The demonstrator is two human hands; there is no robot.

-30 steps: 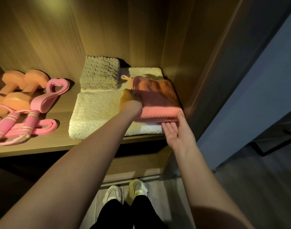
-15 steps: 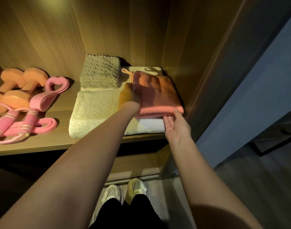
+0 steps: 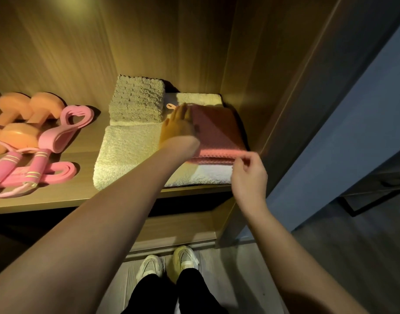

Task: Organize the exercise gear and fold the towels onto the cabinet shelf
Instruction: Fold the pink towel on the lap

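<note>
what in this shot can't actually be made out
All in the head view:
1. Orange dumbbells and pink jump rope: cut off by the left edge.
2. Cream towel: partly covered by the pink towel and by the left hand and forearm.
3. Whether the right hand pinches the pink towel's front edge: its curled fingers cover the contact.
4. Space under the shelf: too dark.

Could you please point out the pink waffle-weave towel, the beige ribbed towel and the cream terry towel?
Pink waffle-weave towel (image 3: 217, 130), head view, top face.
Beige ribbed towel (image 3: 136, 100), head view, top centre.
Cream terry towel (image 3: 128, 150), head view, bare left half.
</note>
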